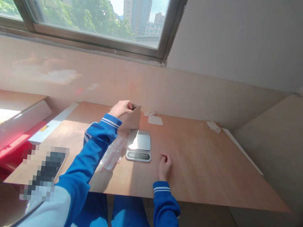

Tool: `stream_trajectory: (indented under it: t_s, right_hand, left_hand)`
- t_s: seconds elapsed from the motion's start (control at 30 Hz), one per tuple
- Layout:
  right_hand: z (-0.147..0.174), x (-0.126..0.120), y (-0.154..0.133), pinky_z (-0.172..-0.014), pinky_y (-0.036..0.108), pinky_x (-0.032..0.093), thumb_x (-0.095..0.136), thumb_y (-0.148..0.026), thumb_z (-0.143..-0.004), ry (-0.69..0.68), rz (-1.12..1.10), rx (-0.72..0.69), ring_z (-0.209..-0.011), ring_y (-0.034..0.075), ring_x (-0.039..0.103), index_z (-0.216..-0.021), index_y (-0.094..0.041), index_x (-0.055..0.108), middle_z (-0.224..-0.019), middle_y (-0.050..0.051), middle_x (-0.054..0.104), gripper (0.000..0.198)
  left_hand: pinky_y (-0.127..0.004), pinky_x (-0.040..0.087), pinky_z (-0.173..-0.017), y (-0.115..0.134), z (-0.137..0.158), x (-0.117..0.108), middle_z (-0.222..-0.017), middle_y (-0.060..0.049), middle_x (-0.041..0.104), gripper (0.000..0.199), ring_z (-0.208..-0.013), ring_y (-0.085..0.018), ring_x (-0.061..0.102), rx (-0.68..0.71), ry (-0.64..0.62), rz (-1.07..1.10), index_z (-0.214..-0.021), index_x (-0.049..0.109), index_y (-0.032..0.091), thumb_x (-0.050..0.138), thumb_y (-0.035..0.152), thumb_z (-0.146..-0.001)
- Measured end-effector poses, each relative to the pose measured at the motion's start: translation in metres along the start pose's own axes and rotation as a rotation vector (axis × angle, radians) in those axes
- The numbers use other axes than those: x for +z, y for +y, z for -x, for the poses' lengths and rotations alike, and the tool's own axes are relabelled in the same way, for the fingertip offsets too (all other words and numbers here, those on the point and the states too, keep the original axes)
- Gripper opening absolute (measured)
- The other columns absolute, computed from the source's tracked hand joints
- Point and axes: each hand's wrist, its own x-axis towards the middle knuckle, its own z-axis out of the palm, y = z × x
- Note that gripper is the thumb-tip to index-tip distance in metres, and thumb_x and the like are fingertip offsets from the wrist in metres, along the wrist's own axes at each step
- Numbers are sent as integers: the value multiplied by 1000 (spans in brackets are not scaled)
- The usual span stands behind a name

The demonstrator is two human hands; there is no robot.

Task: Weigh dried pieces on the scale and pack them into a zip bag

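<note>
A brown, open-topped cardboard box (132,123) stands below the fingers of the left hand (122,108); whether they grip it, I cannot tell. A careless pull could tip it onto the silver, rectangular scale (140,141) nearby. The right hand (165,167) is curled narrow, apparently empty.

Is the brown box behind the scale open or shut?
Open: the box shows a dark hollow at its top, with the left hand at the rim. Contents: cannot tell.

Left hand (121,108) is at a box (132,121); right hand (164,168) rests near the scale (139,145).
</note>
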Motion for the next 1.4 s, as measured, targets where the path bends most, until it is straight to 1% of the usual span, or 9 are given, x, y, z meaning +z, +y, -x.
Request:
stream_trajectory:
  t_s: [0.2, 0.37, 0.5, 0.7, 0.9, 1.1, 1.23, 1.33, 1.4]
  right_hand:
    - [1, -2, -3, -79, 35, 47, 43, -27, -75, 7, 4, 7, -83, 24, 61, -74, -19, 64, -84, 9, 67, 22]
    - [2, -2, -5, -79, 35, 47, 43, -27, -75, 3, 9, 37, -84, 24, 61, -74, -19, 64, -86, 9, 68, 23]
    - [1, -1, -3, -74, 33, 47, 44, -28, -75, 4, 2, 34, -80, 23, 60, -73, -20, 64, -83, 8, 67, 22]
    - [0, 1, 1, -73, 33, 47, 44, -27, -75, 4, -19, 17, -77, 22, 60, -73, -20, 63, -80, 7, 66, 21]
    - [1, 2, -1, -74, 33, 46, 43, -28, -76, -15, -5, 30, -79, 23, 60, -74, -20, 63, -82, 8, 67, 22]
    - [2, 0, -7, -76, 34, 45, 42, -27, -75, 1, 11, 6, -79, 23, 59, -72, -20, 63, -81, 7, 67, 23]
    - [2, 0, -8, -77, 34, 45, 41, -27, -75, -1, 14, -4, -80, 23, 59, -72, -20, 63, -81, 7, 66, 23]
    - [1, 2, -8, -79, 34, 46, 42, -28, -78, -26, -19, 0, -83, 22, 60, -76, -19, 64, -85, 8, 66, 23]
    - [1, 3, -8, -81, 34, 46, 43, -31, -81, -61, -42, -6, -88, 22, 60, -83, -18, 65, -91, 9, 67, 26]
  left_hand:
    - [-24, 51, -74, -4, -3, -10, -90, -2, 74, 19, -85, -20, 66, 52, -198, 29, -78, 72, 19, 70, 27, -61]
    - [-27, 52, -73, -2, 4, -14, -79, -4, 71, 18, -80, -20, 66, -5, -20, 114, -81, 70, 17, 69, 27, -65]
    - [-29, 51, -76, -1, 7, -16, -81, -5, 70, 14, -82, -20, 65, 38, 134, 141, -80, 67, 18, 66, 28, -70]
    - [-30, 50, -80, 5, 8, -16, -85, -5, 68, 10, -82, -18, 63, 85, 199, 105, -82, 66, 17, 60, 21, -74]
    - [-32, 49, -84, 22, 10, -20, -85, -7, 64, 13, -82, -19, 60, 113, 386, 26, -82, 67, 16, 54, 20, -81]
    - [-32, 47, -86, 43, 22, -27, -87, -6, 63, 15, -84, -19, 60, 172, 368, 35, -87, 66, 16, 53, 21, -84]
    - [-34, 47, -88, 54, 29, -7, -86, -5, 63, 13, -85, -20, 60, 214, 254, 62, -86, 65, 16, 54, 22, -84]
    - [-33, 49, -86, 57, 34, 33, -86, -6, 63, 11, -85, -20, 62, 188, 197, 124, -83, 64, 17, 54, 20, -84]
    - [-30, 52, -77, 55, 41, 68, -87, -7, 64, 10, -76, -17, 65, 129, 79, 208, -79, 64, 17, 55, 19, -83]
